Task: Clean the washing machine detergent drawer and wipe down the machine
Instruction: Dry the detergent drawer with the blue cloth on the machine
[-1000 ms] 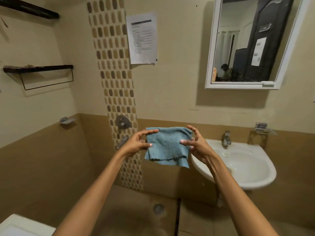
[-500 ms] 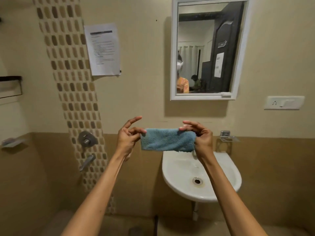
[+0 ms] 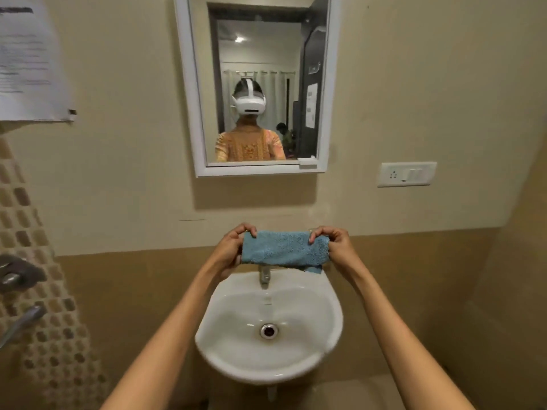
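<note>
A blue cloth (image 3: 284, 248), folded into a flat band, is stretched between both hands above the back of a white wall sink (image 3: 313, 359). My left hand (image 3: 229, 250) grips its left end, and my right hand (image 3: 336, 247) grips its right end. The cloth hides the top of the metal tap (image 3: 264, 276). The sink bowl under it looks dry, with a round drain (image 3: 268, 331) in the middle. No washing machine or detergent drawer is in view.
A white-framed mirror (image 3: 189, 93) hangs above the sink and reflects a person with a headset. A switch plate (image 3: 407, 174) sits on the right wall. A paper notice (image 3: 26, 60), a mosaic tile strip and shower fittings (image 3: 14, 273) are at the left.
The view swung right, from the shower wall to face the sink and mirror. The cloth went from hanging open to a folded band, and both hands closed tighter on its ends.
</note>
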